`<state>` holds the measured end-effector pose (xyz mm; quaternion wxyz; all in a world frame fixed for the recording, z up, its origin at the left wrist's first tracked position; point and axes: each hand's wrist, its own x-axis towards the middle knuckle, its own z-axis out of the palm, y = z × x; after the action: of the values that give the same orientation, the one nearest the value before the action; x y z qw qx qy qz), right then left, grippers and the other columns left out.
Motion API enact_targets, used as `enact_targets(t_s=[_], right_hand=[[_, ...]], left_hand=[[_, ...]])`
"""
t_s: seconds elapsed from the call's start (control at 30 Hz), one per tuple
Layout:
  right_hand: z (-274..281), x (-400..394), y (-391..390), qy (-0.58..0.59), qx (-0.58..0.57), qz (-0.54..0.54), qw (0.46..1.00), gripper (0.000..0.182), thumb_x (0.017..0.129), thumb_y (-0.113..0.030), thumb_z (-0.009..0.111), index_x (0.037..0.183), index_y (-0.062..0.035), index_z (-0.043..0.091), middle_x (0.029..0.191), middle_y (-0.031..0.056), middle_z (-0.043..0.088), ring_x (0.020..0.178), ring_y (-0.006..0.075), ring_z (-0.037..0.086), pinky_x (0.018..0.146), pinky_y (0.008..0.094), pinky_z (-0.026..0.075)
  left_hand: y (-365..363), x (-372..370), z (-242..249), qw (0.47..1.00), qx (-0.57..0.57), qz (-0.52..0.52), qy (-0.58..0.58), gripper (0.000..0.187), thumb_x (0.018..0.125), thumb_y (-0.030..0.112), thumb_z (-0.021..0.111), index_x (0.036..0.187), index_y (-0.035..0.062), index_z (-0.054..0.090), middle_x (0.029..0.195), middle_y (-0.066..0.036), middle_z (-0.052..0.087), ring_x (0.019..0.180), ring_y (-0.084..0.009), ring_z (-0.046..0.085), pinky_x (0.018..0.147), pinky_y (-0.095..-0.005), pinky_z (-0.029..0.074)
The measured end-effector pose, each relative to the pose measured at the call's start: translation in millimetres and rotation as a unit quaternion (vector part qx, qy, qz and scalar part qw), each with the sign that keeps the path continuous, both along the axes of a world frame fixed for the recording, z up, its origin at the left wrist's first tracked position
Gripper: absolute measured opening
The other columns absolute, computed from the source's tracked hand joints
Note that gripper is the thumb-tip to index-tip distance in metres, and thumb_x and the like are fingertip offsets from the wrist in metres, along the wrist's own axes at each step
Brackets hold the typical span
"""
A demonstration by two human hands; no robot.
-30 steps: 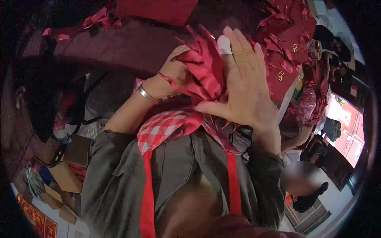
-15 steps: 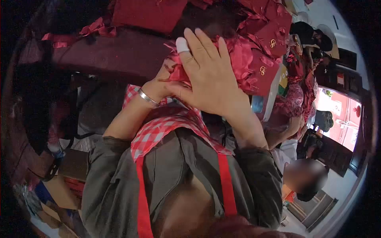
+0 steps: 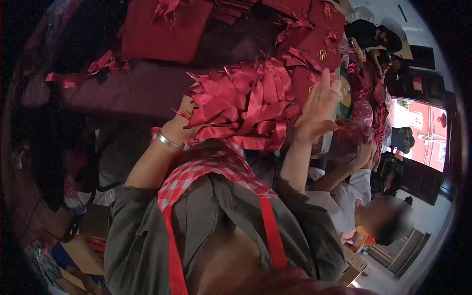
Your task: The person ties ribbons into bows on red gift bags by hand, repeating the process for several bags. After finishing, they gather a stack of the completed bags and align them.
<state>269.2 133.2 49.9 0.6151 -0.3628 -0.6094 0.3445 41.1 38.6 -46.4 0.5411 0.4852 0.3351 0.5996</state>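
Fingers extended and pressed flat, the right hand (image 3: 318,105) steadies the right edge of a thick bundle of glossy red satin ribbon bows (image 3: 246,105), its palm against the bows rather than closed around them. One fingertip carries a pale wrap, half hidden at the top of the hand. On the other side, the left hand (image 3: 181,123) supports the bundle from beneath and behind; ribbon tails cover its fingers, so whether they are clenched on the bows cannot be told. A thin silver metal bangle (image 3: 168,141) circles the left wrist.

The bundle sits between both hands, raised in front of the chest, above a red-and-white checked cloth apron bib (image 3: 206,164) with plain red straps, worn over a grey-green long-sleeved shirt (image 3: 142,231).

Beyond the bows, a dark maroon cloth-covered table (image 3: 123,88) holds flat red paper gift bags (image 3: 164,32) and, farther right, red bags stamped with a gold monogram (image 3: 322,54). Loose red ribbons (image 3: 101,64) lie near the table's left edge. At lower right another person (image 3: 354,196) in a white top sits beside the wearer, face blurred.
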Motion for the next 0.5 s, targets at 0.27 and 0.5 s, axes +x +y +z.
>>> enact_targets(t_s=[0.27, 0.5], right_hand=[[-37, -16, -8, 0.155, -0.130, 0.268, 0.942, 0.096, 0.085, -0.069, 0.031, 0.144, 0.0021, 0.008, 0.150, 0.0205, 0.015, 0.137, 0.0300, 0.020, 0.113, 0.0391, 0.008], [-23, -23, -3, 0.055, -0.095, 0.211, 0.971, 0.100, 0.079, -0.078, 0.014, 0.144, -0.0021, 0.017, 0.146, 0.0242, 0.021, 0.133, 0.0328, 0.028, 0.112, 0.0433, 0.016]], left_hand=[[-6, -4, -34, 0.987, -0.110, -0.047, -0.110, 0.034, 0.081, 0.017, 0.066, 0.113, 0.0068, 0.059, 0.116, -0.009, 0.060, 0.110, -0.0232, 0.056, 0.094, -0.0389, 0.044], [2, -9, -20, 0.998, -0.018, -0.063, 0.002, 0.038, 0.083, 0.016, 0.063, 0.118, 0.0061, 0.055, 0.118, -0.008, 0.058, 0.107, -0.0228, 0.057, 0.094, -0.0380, 0.044]])
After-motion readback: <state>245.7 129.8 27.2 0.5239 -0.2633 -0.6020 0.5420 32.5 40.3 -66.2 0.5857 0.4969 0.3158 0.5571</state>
